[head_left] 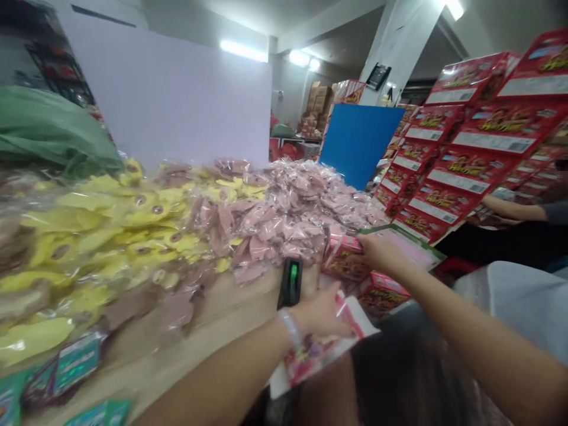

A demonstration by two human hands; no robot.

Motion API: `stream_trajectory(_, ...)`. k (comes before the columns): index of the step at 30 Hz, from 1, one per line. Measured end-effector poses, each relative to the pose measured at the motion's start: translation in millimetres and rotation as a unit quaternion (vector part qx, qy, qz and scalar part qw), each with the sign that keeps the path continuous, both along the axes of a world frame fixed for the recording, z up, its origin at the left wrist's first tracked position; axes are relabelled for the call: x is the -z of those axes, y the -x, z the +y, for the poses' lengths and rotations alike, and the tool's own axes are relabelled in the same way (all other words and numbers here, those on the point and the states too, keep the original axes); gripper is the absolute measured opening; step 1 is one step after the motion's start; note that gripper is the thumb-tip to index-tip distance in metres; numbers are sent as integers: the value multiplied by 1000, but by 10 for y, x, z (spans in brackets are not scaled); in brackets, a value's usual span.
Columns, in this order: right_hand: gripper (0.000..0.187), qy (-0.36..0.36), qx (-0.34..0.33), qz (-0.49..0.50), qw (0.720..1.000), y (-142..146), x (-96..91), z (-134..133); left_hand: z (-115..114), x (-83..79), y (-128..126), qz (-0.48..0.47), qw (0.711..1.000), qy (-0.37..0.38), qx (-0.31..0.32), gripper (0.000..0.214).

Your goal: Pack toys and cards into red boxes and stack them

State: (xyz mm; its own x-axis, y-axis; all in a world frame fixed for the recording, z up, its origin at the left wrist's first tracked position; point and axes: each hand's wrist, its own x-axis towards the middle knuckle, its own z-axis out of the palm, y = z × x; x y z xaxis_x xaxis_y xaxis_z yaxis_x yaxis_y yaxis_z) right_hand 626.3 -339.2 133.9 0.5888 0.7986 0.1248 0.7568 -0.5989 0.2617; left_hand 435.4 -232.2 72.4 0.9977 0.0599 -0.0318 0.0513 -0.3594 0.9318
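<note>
My left hand [323, 313] has its fingers closed on a pink-and-white printed piece [306, 358], which looks like a flat carton or packet and is blurred. It is held over my lap at the table's front edge. Farther right, my right hand [377, 251] grips the side of a small red printed box [345, 258]; some of its fingers are hidden. Just below that box is a second red box [385, 291]. A black tape dispenser or similar tool with a green part [291, 283] lies on the table beyond my left wrist.
Piles of bagged yellow pieces [151, 213] and bagged pink pieces [293, 207] cover the wooden table [177, 361]. Teal packets [77, 364] lie front left. Stacked red cartons [473, 168] rise at right, near another person's arm [515, 208]. A blue board [361, 142] stands behind.
</note>
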Motion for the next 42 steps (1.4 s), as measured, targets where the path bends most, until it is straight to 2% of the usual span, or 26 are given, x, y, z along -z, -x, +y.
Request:
stream_trajectory(2, 34, -2, -5, 10, 1000, -54, 226, 122, -186, 149, -450, 28, 999, -19, 5, 91)
stream_trajectory(4, 36, -11, -3, 15, 1000, -108, 447, 203, -240, 254, -557, 39, 999, -23, 4, 95)
stream_trajectory(6, 46, -22, 1, 22, 1000, -164, 592, 250, -190, 310, -375, 32, 999, 31, -4, 95)
stream_trajectory(8, 60, -33, 3, 38, 999, -167, 616, 278, -79, 319, -46, 24, 989, 138, -46, 91)
stream_trajectory(10, 68, -40, 2, 52, 998, -14, 535, 281, 48, 292, 294, 21, 962, 229, -146, 88)
stream_trajectory(12, 71, -82, -13, 108, 991, 381, 428, 238, 142, 249, 583, 13, 928, 244, -282, 86)
stream_trajectory(13, 72, -129, -28, 183, 974, 672, 396, 198, 164, 229, 708, 3, 909, 236, -342, 86)
stream_trajectory(14, 70, -192, -45, 282, 939, 1007, 390, 145, 164, 215, 826, -7, 894, 226, -387, 86)
stream_trajectory(15, 69, -268, -59, 425, 863, 1364, 411, 85, 142, 209, 944, -14, 885, 220, -410, 86)
stream_trajectory(17, 61, -347, -39, 629, 695, 2045, 527, -38, 55, 223, 1194, -17, 886, 228, -404, 84)
stream_trajectory(18, 55, -368, -12, 691, 623, 2325, 606, -93, 3, 244, 1330, -9, 891, 243, -383, 82)
stream_trajectory(19, 51, -384, 19, 729, 567, 2549, 688, -140, -46, 275, 1470, 1, 896, 262, -359, 80)
stream_trajectory(20, 49, -397, 50, 751, 525, 2716, 764, -178, -86, 316, 1611, 10, 900, 278, -335, 78)
stream_trajectory(22, 52, -417, 106, 774, 464, 2906, 882, -225, -132, 417, 1870, 11, 913, 271, -304, 71)
stream_trajectory(24, 57, -420, 144, 793, 418, 2980, 942, -240, -137, 519, 2071, -22, 935, 188, -300, 56)
stream_trajectory(26, 60, -408, 162, 809, 390, 3007, 956, -237, -122, 593, 2204, -82, 946, 82, -303, 34)
stream_trajectory(28, 60, -394, 161, 822, 378, 3008, 952, -233, -104, 622, 2277, -121, 950, 21, -286, 19)
stream_trajectory(32, 45, -342, 158, 873, 309, 2906, 916, -219, -68, 614, 2296, -47, 973, 26, -226, 22)
stream_trajectory(33, 41, -332, 154, 878, 309, 2860, 885, -209, -57, 618, 2285, -23, 976, 35, -212, 23)
stream_trajectory(34, 39, -321, 144, 876, 330, 2811, 839, -196, -48, 630, 2273, -4, 979, 45, -201, 23)
stream_trajectory(36, 38, -279, 79, 856, 428, 2717, 701, -163, -40, 676, 2251, 18, 976, 74, -206, 24)
stream_trajectory(38, 40, -186, -37, 827, 530, 2651, 534, -128, -54, 740, 2242, 19, 966, 111, -234, 33)
stream_trajectory(40, 40, -105, -136, 777, 605, 2632, 403, -91, -89, 800, 2251, 7, 958, 138, -252, 44)
stream_trajectory(42, 39, -96, -163, 717, 671, 2663, 359, -50, -129, 839, 2271, -10, 960, 141, -242, 51)
